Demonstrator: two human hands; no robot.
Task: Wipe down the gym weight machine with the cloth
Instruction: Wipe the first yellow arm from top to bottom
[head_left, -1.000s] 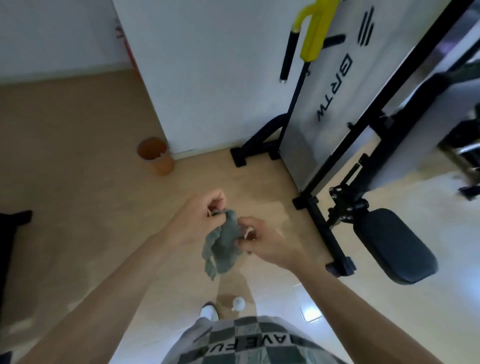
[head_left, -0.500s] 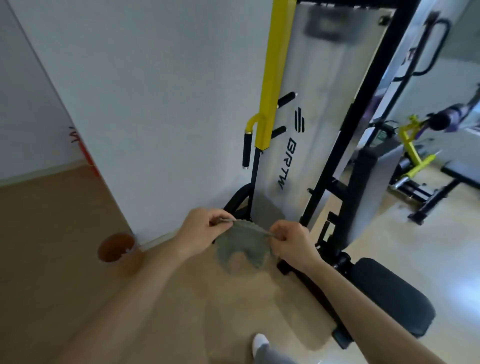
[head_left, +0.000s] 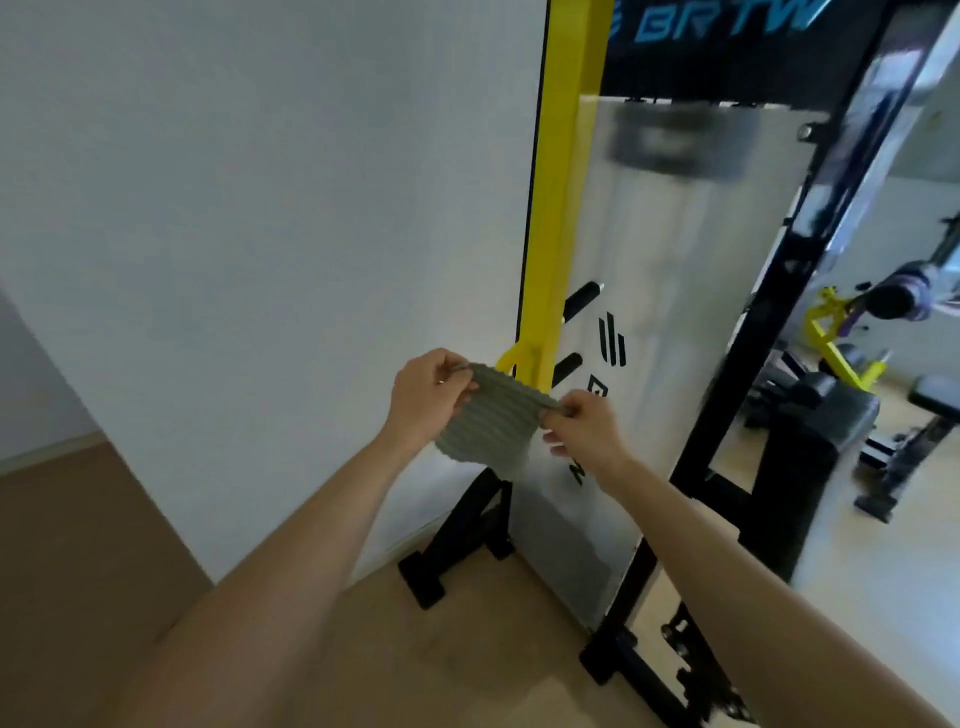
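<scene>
You hold one grey ribbed cloth (head_left: 485, 428) stretched in the air between your hands, in front of the yellow upright (head_left: 558, 197) and the silver shroud panel (head_left: 670, 322) of the weight machine; it does not seem to touch either yet. Your left hand (head_left: 428, 397) pinches its top left corner between thumb and curled fingers, and your right hand (head_left: 584, 428) pinches the top right corner the same way, so the rest hangs slack below. Judged by that sag, the cloth is light, soft and limp: it will fold and bunch easily, so you should gather it into a pad under a flat palm before wiping. The machine shows one yellow upright, one silver panel, two short black pegs (head_left: 583, 296) and black frame feet on the tan floor (head_left: 78, 545). Further gym equipment (head_left: 841, 358) stands behind on the right.
</scene>
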